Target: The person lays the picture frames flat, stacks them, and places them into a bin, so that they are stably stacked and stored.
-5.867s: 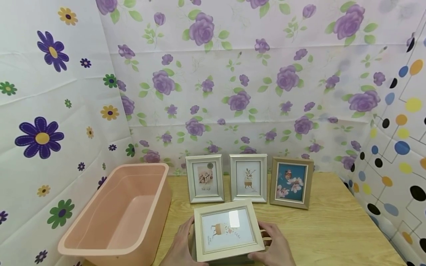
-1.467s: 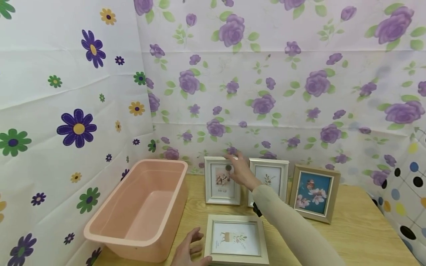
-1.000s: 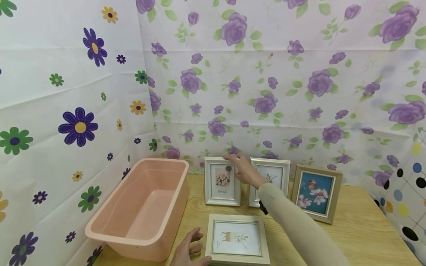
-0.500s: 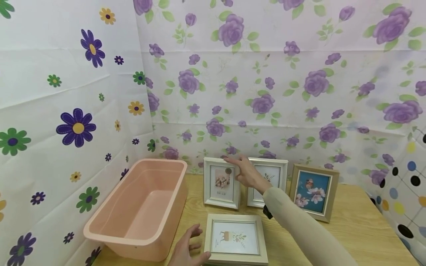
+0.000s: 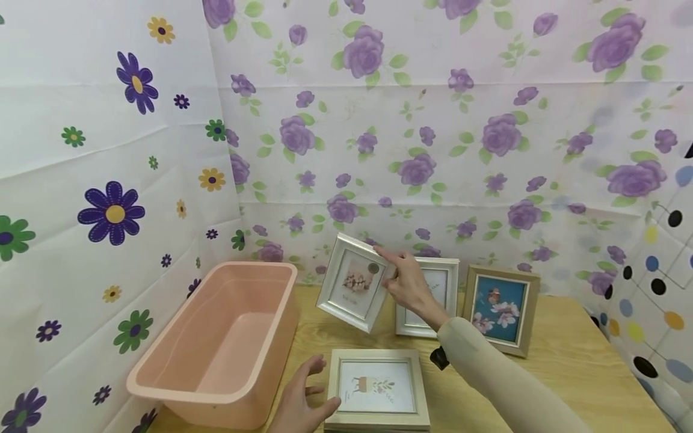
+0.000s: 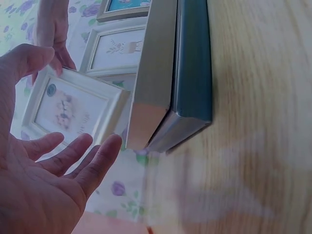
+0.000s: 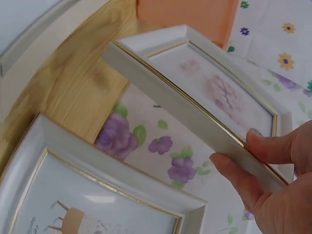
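Observation:
My right hand [image 5: 408,285] grips a white picture frame [image 5: 355,282] with a pink blossom print by its upper right corner. That frame hangs tilted, raised from where it stood; in the right wrist view, thumb and fingers [image 7: 270,146] pinch its edge. My left hand [image 5: 300,400] is held with fingers spread and curved, beside a cream picture frame [image 5: 377,415] lying flat with a plant-stand print. The left wrist view shows a teal-sided item [image 6: 194,63] beneath the cream frame. Nothing is in the left hand.
A white frame [image 5: 453,300], partly hidden by my right arm, stands behind. A brown-gold frame [image 5: 527,316] with a bird print leans to its right. A pink plastic tub [image 5: 273,355] stands at left on the wooden table [image 5: 574,361]. Floral sheets line the back and sides.
Both hands held the cream frame at first; it now lies flat. The right hand reached to the blossom frame's top, tipped it forward and lifted it tilted. The left hand stayed nearly in place.

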Motion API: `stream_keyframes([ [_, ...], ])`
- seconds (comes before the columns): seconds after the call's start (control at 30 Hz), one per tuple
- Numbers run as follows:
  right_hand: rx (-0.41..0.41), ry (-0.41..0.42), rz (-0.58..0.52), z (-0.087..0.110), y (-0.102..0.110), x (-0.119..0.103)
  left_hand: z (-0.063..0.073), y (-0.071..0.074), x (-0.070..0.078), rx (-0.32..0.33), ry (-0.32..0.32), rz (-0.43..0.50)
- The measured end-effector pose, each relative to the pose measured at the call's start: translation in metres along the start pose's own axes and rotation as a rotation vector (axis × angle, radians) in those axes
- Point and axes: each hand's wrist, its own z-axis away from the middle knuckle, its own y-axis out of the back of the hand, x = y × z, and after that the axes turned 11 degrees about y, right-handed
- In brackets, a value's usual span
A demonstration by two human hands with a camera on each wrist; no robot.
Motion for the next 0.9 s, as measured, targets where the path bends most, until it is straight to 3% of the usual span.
stream_keyframes([
  [0.17, 0.107, -0.082, -0.068, 0.015, 0.01, -0.011, -0.003, -0.001, 0.004, 0.024, 0.029, -0.006],
  [0.27, 0.128, -0.192, -0.198, 0.03, 0.018, -0.018, -0.005, -0.002, 0.006, 0.039, 0.058, 0.018],
  [0.47, 0.199, -0.428, -0.542, 0.065, 0.03, -0.029, -0.012, -0.004, 0.011, 0.079, 0.053, 0.18],
  [0.67, 0.308, -0.547, -0.678, 0.104, 0.035, -0.043, -0.02, -0.006, 0.013, 0.059, 0.043, 0.307],
  [0.8, 0.367, -0.594, -0.738, 0.126, 0.033, -0.052, -0.027, -0.006, 0.017, 0.003, 0.021, 0.412],
  [0.9, 0.405, -0.631, -0.776, 0.142, 0.031, -0.06, -0.033, -0.006, 0.021, -0.13, 0.001, 0.559],
])
